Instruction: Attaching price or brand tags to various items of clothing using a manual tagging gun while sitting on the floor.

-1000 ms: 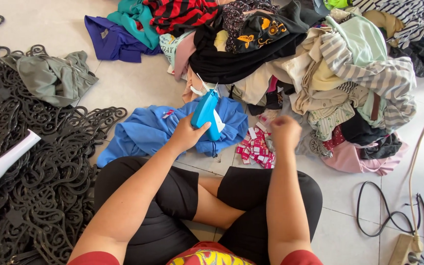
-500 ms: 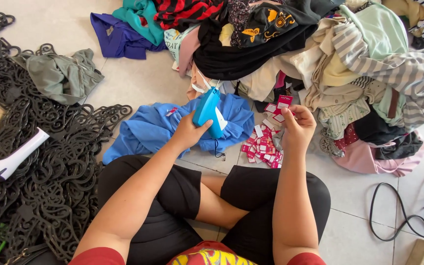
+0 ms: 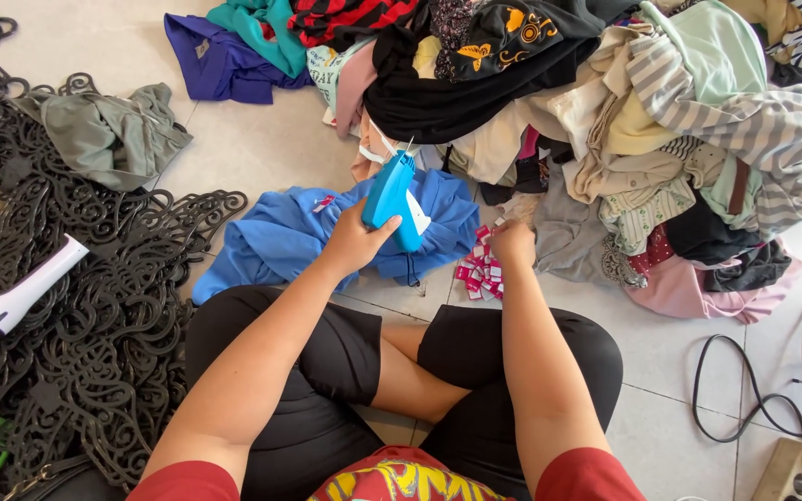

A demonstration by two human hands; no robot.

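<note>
Many small red and white tags (image 3: 480, 271) in a loose heap on the pale floor tiles (image 3: 262, 153), just right of a crumpled blue shirt (image 3: 280, 243) and in front of the big pile of clothes (image 3: 605, 111). One more small red and white tag (image 3: 323, 202) lying on the blue shirt, near its upper edge. Flat, rectangular, mostly red with white patches; print too small to tell.

Left hand (image 3: 353, 243) over the shirt, fingers wrapped around the grip of a bright blue tagging gun (image 3: 392, 193), thumb along its side, nozzle end pointing up and away toward the clothes. Right hand (image 3: 512, 243) lowered onto the upper edge of the tag heap, knuckles up, fingers curled under and hidden; touching the tags, but whether pinching one cannot be told.

To the left, a spread of black ornate hangers (image 3: 95, 297) with a white handle-shaped tool (image 3: 16, 297) on top. At far right, black and beige cables (image 3: 772, 390) beside a power strip (image 3: 786, 468).
</note>
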